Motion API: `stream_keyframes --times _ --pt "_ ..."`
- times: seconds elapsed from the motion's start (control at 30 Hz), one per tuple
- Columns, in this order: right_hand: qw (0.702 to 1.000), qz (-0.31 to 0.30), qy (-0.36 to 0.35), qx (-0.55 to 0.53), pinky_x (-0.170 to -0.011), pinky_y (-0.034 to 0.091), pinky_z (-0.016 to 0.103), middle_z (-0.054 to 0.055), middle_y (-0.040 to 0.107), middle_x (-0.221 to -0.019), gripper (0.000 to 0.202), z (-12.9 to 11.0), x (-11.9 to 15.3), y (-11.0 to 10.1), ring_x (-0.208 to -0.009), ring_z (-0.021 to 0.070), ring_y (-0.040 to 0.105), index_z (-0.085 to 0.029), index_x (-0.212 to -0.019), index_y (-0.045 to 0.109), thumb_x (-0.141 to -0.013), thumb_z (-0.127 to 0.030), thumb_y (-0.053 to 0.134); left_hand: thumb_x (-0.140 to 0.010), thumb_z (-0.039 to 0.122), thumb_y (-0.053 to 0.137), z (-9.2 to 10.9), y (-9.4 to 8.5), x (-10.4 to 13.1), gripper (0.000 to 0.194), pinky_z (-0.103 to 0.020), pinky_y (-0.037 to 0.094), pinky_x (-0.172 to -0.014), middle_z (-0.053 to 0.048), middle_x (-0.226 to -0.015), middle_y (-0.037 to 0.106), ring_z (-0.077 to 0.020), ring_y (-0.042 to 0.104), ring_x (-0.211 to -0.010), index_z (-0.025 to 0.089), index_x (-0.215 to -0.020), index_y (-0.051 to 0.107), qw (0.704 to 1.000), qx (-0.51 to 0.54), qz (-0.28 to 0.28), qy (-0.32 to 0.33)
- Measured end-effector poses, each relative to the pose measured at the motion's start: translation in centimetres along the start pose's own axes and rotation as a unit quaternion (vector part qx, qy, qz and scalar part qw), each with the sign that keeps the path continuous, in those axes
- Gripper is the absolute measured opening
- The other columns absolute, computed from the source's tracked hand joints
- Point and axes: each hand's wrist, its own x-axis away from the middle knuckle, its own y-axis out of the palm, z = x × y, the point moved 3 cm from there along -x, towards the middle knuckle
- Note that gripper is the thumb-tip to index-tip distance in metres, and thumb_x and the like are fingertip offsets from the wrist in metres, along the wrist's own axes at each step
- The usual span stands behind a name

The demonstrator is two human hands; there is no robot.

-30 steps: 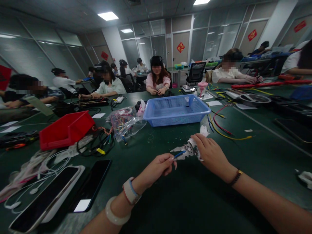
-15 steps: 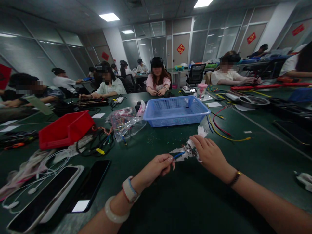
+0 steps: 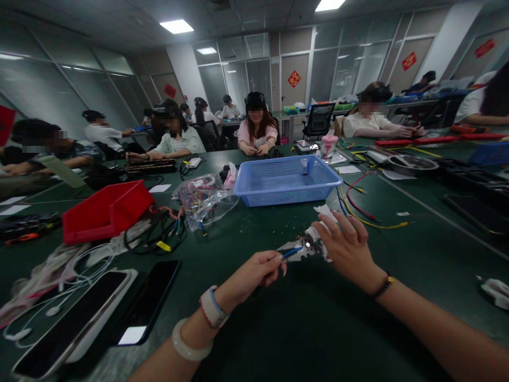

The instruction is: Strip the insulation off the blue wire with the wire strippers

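Observation:
In the head view, my left hand (image 3: 258, 271) is closed, pinching a blue wire (image 3: 292, 252) between thumb and fingertips. The wire's far end lies at the jaws of metal wire strippers (image 3: 307, 245). My right hand (image 3: 349, 253) holds these strippers by handles wrapped in white material (image 3: 326, 211), its fingers loosened and slightly raised over the upper handle. The palm side of that hand is hidden. Beyond the strippers stands a blue plastic basket (image 3: 286, 197) with small bits in it.
Left of the basket lie a clear bag of wires (image 3: 207, 204) and a red bin (image 3: 107, 212). Two phones (image 3: 149, 302) (image 3: 75, 323) and white earphones (image 3: 53, 310) lie at the near left. Red, yellow and blue wires (image 3: 368, 215) spread to the right. People sit around the table.
The fingers of my right hand have lifted and spread from the stripper handle, and the white-wrapped handle has swung slightly outward. My left hand and the blue wire have hardly moved.

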Motion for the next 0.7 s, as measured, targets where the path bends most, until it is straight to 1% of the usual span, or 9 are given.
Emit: stream_keyframes --times 0.07,0.1,0.13,0.17,0.2,0.27,0.33,0.5,0.7 --pt "0.999 0.000 -0.015 -0.029 -0.107 0.025 0.054 0.012 0.048 -0.140 0.040 0.1 -0.3 0.2 -0.137 0.0305 0.028 -0.017 -0.123 0.053 -0.084 -0.010 0.047 -0.084 0.051 0.056 0.1 0.0 0.0 0.037 -0.021 0.021 -0.046 0.008 -0.051 0.039 -0.0062 0.029 -0.045 0.014 -0.079 0.059 1.000 -0.001 0.000 -0.001" --pt "0.998 -0.010 -0.023 -0.052 -0.108 0.025 0.055 0.014 0.046 -0.142 0.039 0.1 -0.5 0.3 -0.139 0.0310 0.025 -0.014 -0.121 0.053 -0.083 -0.008 0.045 -0.084 0.051 0.056 0.1 0.0 0.0 0.038 -0.021 0.021 -0.046 0.008 -0.051 0.039 -0.0062 0.029 -0.045 0.014 -0.078 0.059 1.000 -0.002 0.001 -0.002" --pt "0.996 -0.023 -0.029 -0.077 -0.109 0.025 0.055 0.017 0.046 -0.141 0.038 0.2 -0.6 0.5 -0.139 0.0311 0.025 -0.012 -0.119 0.054 -0.083 -0.007 0.044 -0.084 0.052 0.056 0.1 0.0 0.1 0.038 -0.021 0.021 -0.046 0.008 -0.051 0.039 -0.0063 0.029 -0.045 0.014 -0.078 0.059 1.000 -0.004 0.000 -0.004" --pt "0.994 -0.035 -0.033 -0.101 -0.109 0.027 0.054 0.019 0.050 -0.136 0.037 0.3 -0.8 0.8 -0.138 0.0310 0.029 -0.010 -0.118 0.055 -0.082 -0.006 0.043 -0.084 0.052 0.056 0.1 0.0 0.1 0.039 -0.021 0.021 -0.046 0.008 -0.051 0.038 -0.0063 0.029 -0.045 0.014 -0.078 0.059 1.000 -0.005 0.000 -0.007" --pt "0.991 -0.045 -0.036 -0.124 -0.109 0.029 0.053 0.020 0.055 -0.129 0.036 0.4 -0.9 1.0 -0.134 0.0303 0.036 -0.008 -0.116 0.055 -0.082 -0.006 0.042 -0.083 0.053 0.056 0.1 0.1 0.1 0.040 -0.022 0.021 -0.047 0.008 -0.050 0.038 -0.0064 0.029 -0.045 0.014 -0.078 0.059 1.000 -0.006 -0.001 -0.009" --pt "0.985 -0.059 -0.038 -0.156 -0.108 0.034 0.051 0.017 0.063 -0.112 0.034 0.5 -0.9 1.4 -0.119 0.0277 0.051 -0.009 -0.114 0.055 -0.083 -0.008 0.043 -0.083 0.055 0.056 0.1 0.1 0.1 0.041 -0.022 0.020 -0.047 0.008 -0.050 0.038 -0.0064 0.029 -0.045 0.014 -0.078 0.058 1.000 -0.004 0.000 -0.012" --pt "0.982 -0.070 -0.037 -0.169 -0.105 0.038 0.050 0.015 0.064 -0.105 0.032 0.6 -0.8 1.7 -0.105 0.0261 0.058 -0.010 -0.113 0.056 -0.082 -0.010 0.046 -0.083 0.054 0.056 -0.1 0.0 0.0 0.040 -0.022 0.020 -0.046 0.009 -0.049 0.038 -0.0063 0.028 -0.044 0.014 -0.079 0.058 1.000 -0.002 0.000 -0.012" --pt "0.984 -0.086 -0.038 -0.149 -0.096 0.043 0.047 0.015 0.064 -0.104 0.032 0.6 -0.5 2.0 -0.100 0.0277 0.057 -0.010 -0.111 0.057 -0.080 -0.011 0.049 -0.086 0.048 0.054 -0.6 -0.2 -0.3 0.034 -0.022 0.019 -0.046 0.009 -0.048 0.038 -0.0062 0.027 -0.043 0.015 -0.081 0.058 1.000 0.011 -0.013 -0.003" --pt "0.982 -0.099 -0.041 -0.154 -0.089 0.044 0.044 0.015 0.064 -0.099 0.031 0.6 -0.6 2.0 -0.092 0.0264 0.057 -0.009 -0.108 0.058 -0.079 -0.013 0.051 -0.086 0.046 0.054 -0.8 -0.2 -0.3 0.032 -0.022 0.018 -0.045 0.009 -0.048 0.037 -0.0062 0.026 -0.042 0.015 -0.080 0.057 0.999 0.023 -0.017 -0.014"
